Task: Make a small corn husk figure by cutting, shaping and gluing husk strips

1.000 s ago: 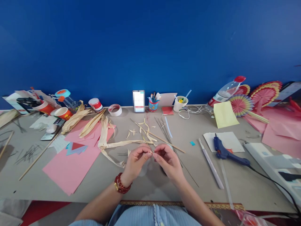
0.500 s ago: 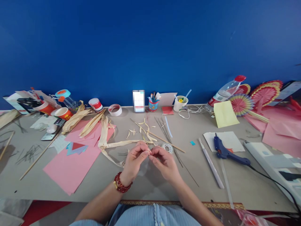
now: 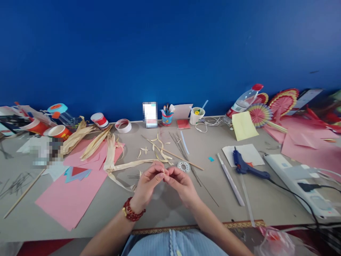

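The left hand (image 3: 147,182) and right hand (image 3: 181,184) held their fingers pinched on a tiny pale piece (image 3: 164,172), barely discernible; uneven pulling risked tearing it.

Right hand (image 3: 183,183) moved leftward off the white tape reel (image 3: 183,166), reel now fully in sight after being mostly hidden a second ago, view swung rightward, power strip (image 3: 282,169) further into frame, its black plug (image 3: 307,186) clearly showing, clear plastic bag (image 3: 278,242) more exposed.
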A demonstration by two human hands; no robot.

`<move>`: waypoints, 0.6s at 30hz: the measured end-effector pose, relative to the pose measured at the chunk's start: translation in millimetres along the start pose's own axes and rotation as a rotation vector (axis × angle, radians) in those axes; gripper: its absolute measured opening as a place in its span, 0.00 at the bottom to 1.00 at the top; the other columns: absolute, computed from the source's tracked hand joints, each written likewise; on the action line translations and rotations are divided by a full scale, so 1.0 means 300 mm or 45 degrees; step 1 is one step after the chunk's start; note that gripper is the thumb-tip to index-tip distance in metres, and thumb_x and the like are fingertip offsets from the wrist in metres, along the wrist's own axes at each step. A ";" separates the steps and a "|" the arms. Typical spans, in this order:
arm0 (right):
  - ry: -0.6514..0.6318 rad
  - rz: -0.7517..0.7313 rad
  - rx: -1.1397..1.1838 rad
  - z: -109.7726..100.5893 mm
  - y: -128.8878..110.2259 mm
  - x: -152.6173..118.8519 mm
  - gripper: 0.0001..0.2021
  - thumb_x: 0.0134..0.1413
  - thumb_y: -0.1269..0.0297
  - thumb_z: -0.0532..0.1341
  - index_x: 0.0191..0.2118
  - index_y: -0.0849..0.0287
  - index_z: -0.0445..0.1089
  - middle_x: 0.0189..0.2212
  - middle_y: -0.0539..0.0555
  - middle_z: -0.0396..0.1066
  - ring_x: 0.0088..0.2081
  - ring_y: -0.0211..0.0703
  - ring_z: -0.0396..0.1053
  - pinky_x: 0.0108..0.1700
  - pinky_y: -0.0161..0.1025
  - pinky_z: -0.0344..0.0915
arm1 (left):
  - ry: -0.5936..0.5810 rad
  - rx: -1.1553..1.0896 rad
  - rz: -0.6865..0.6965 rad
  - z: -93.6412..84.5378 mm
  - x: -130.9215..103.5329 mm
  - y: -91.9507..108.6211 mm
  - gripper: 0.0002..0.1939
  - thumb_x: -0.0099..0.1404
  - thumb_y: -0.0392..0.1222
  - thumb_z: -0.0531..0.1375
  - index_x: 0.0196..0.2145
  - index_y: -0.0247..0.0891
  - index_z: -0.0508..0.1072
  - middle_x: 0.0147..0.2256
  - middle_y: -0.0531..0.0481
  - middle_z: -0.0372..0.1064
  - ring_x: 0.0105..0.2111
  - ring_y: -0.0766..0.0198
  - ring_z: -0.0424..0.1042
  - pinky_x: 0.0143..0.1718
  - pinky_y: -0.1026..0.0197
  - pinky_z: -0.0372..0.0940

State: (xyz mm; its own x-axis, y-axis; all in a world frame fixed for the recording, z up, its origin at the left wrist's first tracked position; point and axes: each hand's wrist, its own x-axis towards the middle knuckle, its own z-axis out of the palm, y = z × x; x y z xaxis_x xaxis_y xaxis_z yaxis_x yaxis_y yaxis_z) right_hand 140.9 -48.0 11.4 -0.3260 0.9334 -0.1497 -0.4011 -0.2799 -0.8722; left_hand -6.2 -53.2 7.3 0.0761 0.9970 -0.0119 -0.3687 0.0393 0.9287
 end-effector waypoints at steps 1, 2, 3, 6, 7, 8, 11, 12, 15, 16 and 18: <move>0.021 -0.035 -0.034 0.003 -0.001 -0.001 0.13 0.49 0.55 0.71 0.30 0.58 0.70 0.26 0.48 0.65 0.29 0.37 0.60 0.32 0.33 0.58 | -0.002 -0.017 -0.013 -0.001 0.000 0.000 0.03 0.61 0.40 0.66 0.32 0.39 0.78 0.36 0.48 0.66 0.45 0.59 0.64 0.46 0.60 0.63; 0.038 -0.070 -0.064 0.006 -0.002 -0.002 0.13 0.49 0.55 0.71 0.30 0.58 0.70 0.26 0.48 0.65 0.29 0.37 0.60 0.32 0.33 0.57 | -0.001 -0.033 -0.025 -0.001 0.000 0.001 0.03 0.61 0.40 0.66 0.32 0.39 0.78 0.36 0.48 0.66 0.46 0.59 0.64 0.48 0.60 0.62; 0.051 -0.103 -0.088 0.008 -0.003 -0.003 0.13 0.50 0.55 0.70 0.30 0.58 0.70 0.26 0.48 0.64 0.29 0.37 0.59 0.32 0.33 0.57 | 0.004 -0.047 -0.035 -0.002 0.000 0.001 0.03 0.61 0.40 0.66 0.31 0.39 0.78 0.36 0.48 0.66 0.46 0.59 0.64 0.49 0.60 0.62; 0.056 -0.146 -0.127 0.007 0.001 -0.003 0.13 0.51 0.54 0.69 0.30 0.57 0.70 0.27 0.48 0.64 0.29 0.38 0.59 0.32 0.34 0.57 | 0.029 -0.053 -0.048 -0.001 0.001 -0.001 0.03 0.60 0.40 0.67 0.31 0.39 0.78 0.38 0.48 0.66 0.46 0.58 0.64 0.49 0.59 0.62; 0.052 -0.146 -0.133 0.005 0.003 -0.002 0.13 0.52 0.54 0.69 0.30 0.57 0.70 0.27 0.48 0.64 0.29 0.38 0.59 0.32 0.34 0.57 | 0.033 -0.050 -0.047 -0.001 0.001 -0.002 0.04 0.59 0.41 0.67 0.31 0.39 0.77 0.39 0.47 0.65 0.47 0.58 0.64 0.49 0.59 0.62; 0.049 -0.144 -0.138 0.002 0.007 -0.002 0.12 0.52 0.54 0.69 0.30 0.57 0.70 0.27 0.48 0.64 0.29 0.38 0.60 0.33 0.34 0.58 | 0.036 -0.048 -0.045 0.001 0.001 -0.004 0.04 0.59 0.41 0.67 0.31 0.39 0.77 0.39 0.47 0.65 0.47 0.57 0.64 0.50 0.58 0.62; 0.044 -0.141 -0.146 -0.009 0.018 0.002 0.11 0.54 0.56 0.68 0.31 0.57 0.70 0.28 0.49 0.65 0.30 0.38 0.61 0.34 0.34 0.58 | 0.037 -0.064 -0.044 0.005 0.001 -0.009 0.04 0.60 0.40 0.67 0.31 0.38 0.77 0.39 0.47 0.64 0.47 0.58 0.63 0.49 0.59 0.61; 0.040 -0.142 -0.150 -0.012 0.021 0.003 0.11 0.55 0.56 0.67 0.31 0.57 0.70 0.28 0.49 0.66 0.30 0.38 0.61 0.34 0.34 0.58 | 0.037 -0.075 -0.045 0.006 0.001 -0.010 0.04 0.60 0.40 0.66 0.31 0.38 0.77 0.39 0.47 0.64 0.46 0.59 0.63 0.49 0.59 0.61; 0.021 -0.156 -0.169 -0.018 0.027 0.008 0.11 0.55 0.56 0.68 0.31 0.58 0.70 0.28 0.49 0.66 0.30 0.38 0.61 0.34 0.34 0.59 | 0.034 -0.094 -0.051 0.008 0.000 -0.011 0.03 0.62 0.39 0.65 0.32 0.38 0.77 0.39 0.49 0.63 0.43 0.62 0.63 0.47 0.62 0.60; 0.018 -0.161 -0.172 -0.018 0.029 0.009 0.11 0.55 0.56 0.68 0.31 0.57 0.70 0.28 0.49 0.66 0.30 0.38 0.61 0.34 0.34 0.59 | 0.034 -0.094 -0.052 0.007 0.000 -0.010 0.03 0.62 0.39 0.65 0.32 0.38 0.77 0.39 0.49 0.62 0.42 0.62 0.63 0.47 0.62 0.60; 0.022 -0.172 -0.171 -0.018 0.031 0.011 0.11 0.54 0.56 0.68 0.31 0.57 0.70 0.28 0.49 0.66 0.30 0.38 0.61 0.34 0.34 0.59 | 0.034 -0.094 -0.051 0.006 -0.001 -0.010 0.03 0.62 0.39 0.65 0.32 0.38 0.77 0.39 0.49 0.62 0.43 0.62 0.63 0.47 0.62 0.60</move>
State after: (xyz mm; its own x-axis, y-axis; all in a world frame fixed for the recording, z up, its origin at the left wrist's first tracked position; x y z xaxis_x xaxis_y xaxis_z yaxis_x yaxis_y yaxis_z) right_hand 140.6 -46.4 0.3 -0.2620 0.9645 -0.0341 -0.3220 -0.1207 -0.9390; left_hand -3.4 -53.7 5.1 0.0680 0.9959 -0.0595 -0.4332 0.0831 0.8975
